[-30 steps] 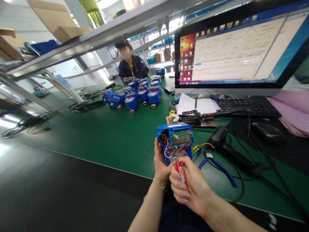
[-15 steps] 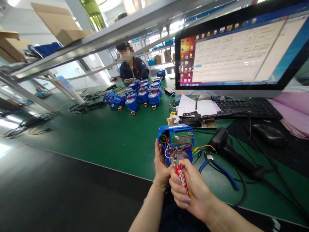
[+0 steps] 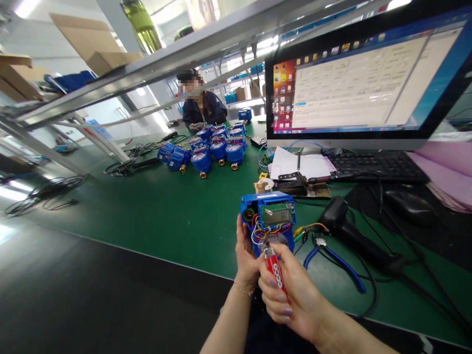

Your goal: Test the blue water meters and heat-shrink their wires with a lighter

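My left hand [image 3: 246,255] grips the left side of an open blue meter [image 3: 268,219] above the near edge of the green table [image 3: 177,216]. The meter shows a small grey display, a green board and coloured wires. My right hand [image 3: 293,292] is closed round a slim red tool [image 3: 275,270] with white marks. Its metal tip touches the lower part of the meter, just under the wires.
Blue-handled pliers [image 3: 334,260] and a black hand scanner [image 3: 354,233] lie right of the meter. A monitor [image 3: 365,78], keyboard [image 3: 376,164] and mouse [image 3: 409,204] stand further right. Several blue meters [image 3: 214,147] sit far across the table, where another person [image 3: 202,105] works.
The meter and both hands have shifted slightly down and the red tool's tip has slid a little lower on the meter. My grips stay the same.
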